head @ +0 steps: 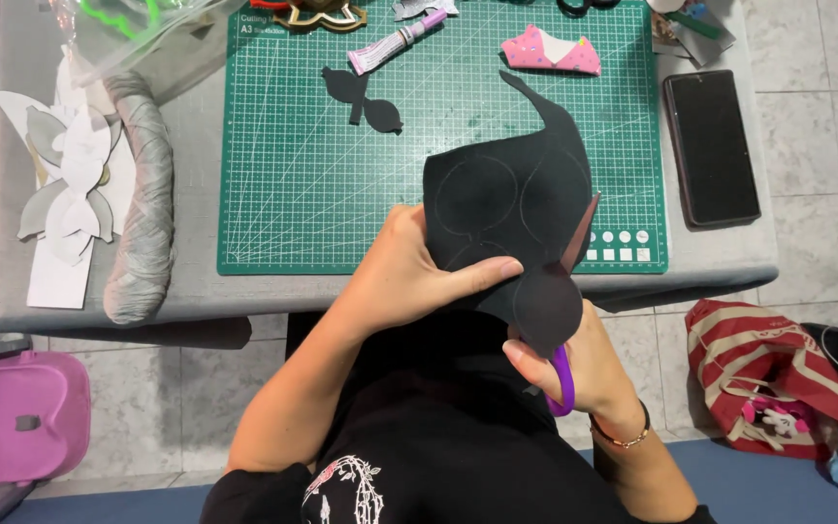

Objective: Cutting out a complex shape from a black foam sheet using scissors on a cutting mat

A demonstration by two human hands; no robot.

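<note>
The left hand [409, 277] pinches a black sheet [511, 209] above the desk [196, 291]; the right hand's [574, 364] fingers grip purple-handled scissors [563, 378] cutting it.

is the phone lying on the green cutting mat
No, the phone lies on the grey table just right of the mat, off its edge.

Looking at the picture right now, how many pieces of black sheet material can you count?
2. A large black sheet is held in the left hand, being cut by purple-handled scissors. A small black cut-out lies on the green cutting mat. Others may be hidden.
</note>
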